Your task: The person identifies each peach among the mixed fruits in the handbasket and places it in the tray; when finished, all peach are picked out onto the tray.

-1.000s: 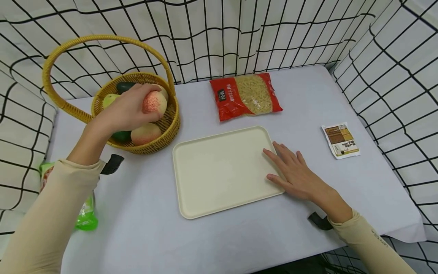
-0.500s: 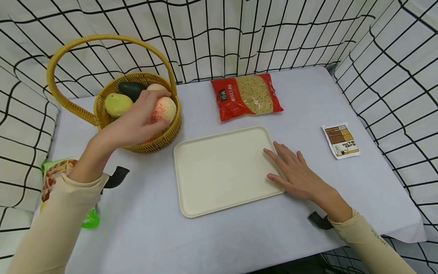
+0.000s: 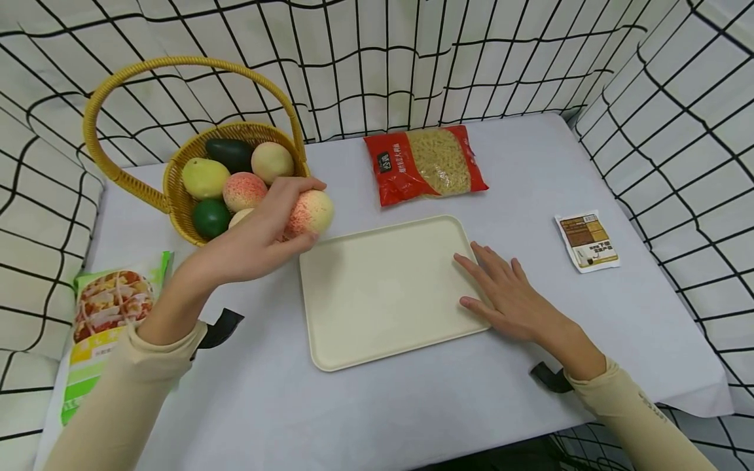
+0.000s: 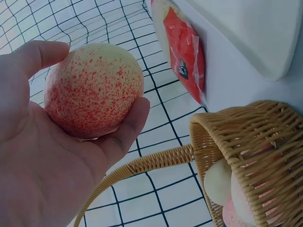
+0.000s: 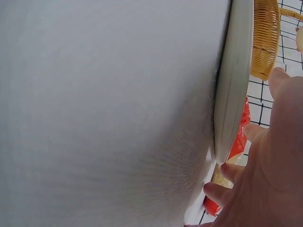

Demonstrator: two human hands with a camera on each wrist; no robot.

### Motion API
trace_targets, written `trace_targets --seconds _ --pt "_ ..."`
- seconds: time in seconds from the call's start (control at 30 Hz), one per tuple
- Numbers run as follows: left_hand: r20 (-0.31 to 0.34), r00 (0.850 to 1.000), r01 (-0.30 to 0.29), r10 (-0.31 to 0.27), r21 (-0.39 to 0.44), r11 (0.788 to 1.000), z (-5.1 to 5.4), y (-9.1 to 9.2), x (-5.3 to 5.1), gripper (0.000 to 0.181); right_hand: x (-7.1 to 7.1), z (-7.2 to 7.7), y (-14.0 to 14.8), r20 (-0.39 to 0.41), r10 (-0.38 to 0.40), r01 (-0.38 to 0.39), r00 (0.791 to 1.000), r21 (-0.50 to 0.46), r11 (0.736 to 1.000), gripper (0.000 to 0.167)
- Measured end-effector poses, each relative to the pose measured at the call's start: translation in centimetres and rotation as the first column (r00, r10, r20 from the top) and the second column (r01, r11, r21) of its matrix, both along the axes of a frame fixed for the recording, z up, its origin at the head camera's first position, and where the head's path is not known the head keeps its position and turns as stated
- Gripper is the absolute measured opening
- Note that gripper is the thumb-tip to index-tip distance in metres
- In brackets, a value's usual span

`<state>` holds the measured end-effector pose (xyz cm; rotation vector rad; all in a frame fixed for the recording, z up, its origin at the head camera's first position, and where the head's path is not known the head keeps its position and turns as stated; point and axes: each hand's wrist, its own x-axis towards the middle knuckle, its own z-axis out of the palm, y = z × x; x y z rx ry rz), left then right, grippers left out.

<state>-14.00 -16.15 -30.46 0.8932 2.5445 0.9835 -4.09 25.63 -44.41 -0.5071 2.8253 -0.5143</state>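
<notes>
Head view: the left hand (image 3: 254,239) grips a speckled peach (image 3: 312,212), now out past the rim of the basket (image 3: 184,214), its lift-out seemingly complete; the right hand (image 3: 508,299), fingers spread, lies at the right edge of the tray (image 3: 383,301).

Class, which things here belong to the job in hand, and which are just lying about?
Seemingly in the job:
peach, in the left grip
basket, fruit inside
tray, right grip at its edge

Seemingly just lying about:
red bag
green bag
packet
</notes>
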Motion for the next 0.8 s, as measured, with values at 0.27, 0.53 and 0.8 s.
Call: trace_targets --seconds 0.27,0.53,0.8 --pt "0.012 1.000 0.019 -0.019 0.011 1.000 -0.7 1.0 0.9 0.063 0.1 0.1 0.0 -0.001 -0.001 0.001 1.000 -0.004 1.000 0.077" --pt "0.046 0.997 0.066 -0.067 0.021 0.998 -3.5 2.3 1.6 0.062 0.1 0.2 0.1 -0.004 0.005 -0.005 1.000 -0.001 1.000 0.077" --pt "0.091 0.993 0.077 -0.080 0.027 0.997 -5.7 3.0 2.0 0.062 0.0 -0.1 0.2 -0.005 0.005 -0.005 1.000 0.005 1.000 0.078"
